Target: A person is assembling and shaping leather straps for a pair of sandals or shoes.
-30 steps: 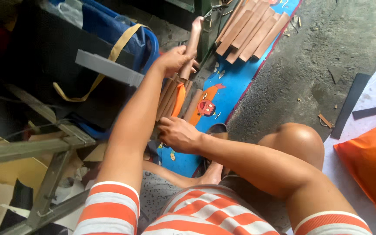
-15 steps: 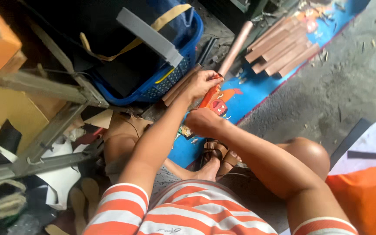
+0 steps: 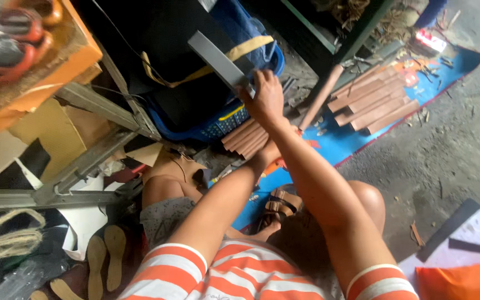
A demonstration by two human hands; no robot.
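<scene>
My right hand (image 3: 263,99) reaches up and grips the lower end of a flat grey strip (image 3: 217,55) that leans against a blue basket (image 3: 212,129). My left hand (image 3: 269,151) is mostly hidden behind my right forearm. It rests at a small stack of brown leather strips (image 3: 244,139) on the floor, and its grip cannot be made out. More brown strips (image 3: 370,100) lie in a row on a blue mat (image 3: 351,139), with a wooden rod (image 3: 320,97) beside them.
A brown sandal (image 3: 281,203) lies by my knee. A grey metal frame (image 3: 101,111) and an orange box (image 3: 40,61) stand at the left. Tan shoe soles (image 3: 106,255) and rope (image 3: 6,239) lie at the lower left, and orange cloth (image 3: 462,280) at the lower right.
My right hand has left the brown strips and risen to take hold of the grey strip. The view has swung left and down.
</scene>
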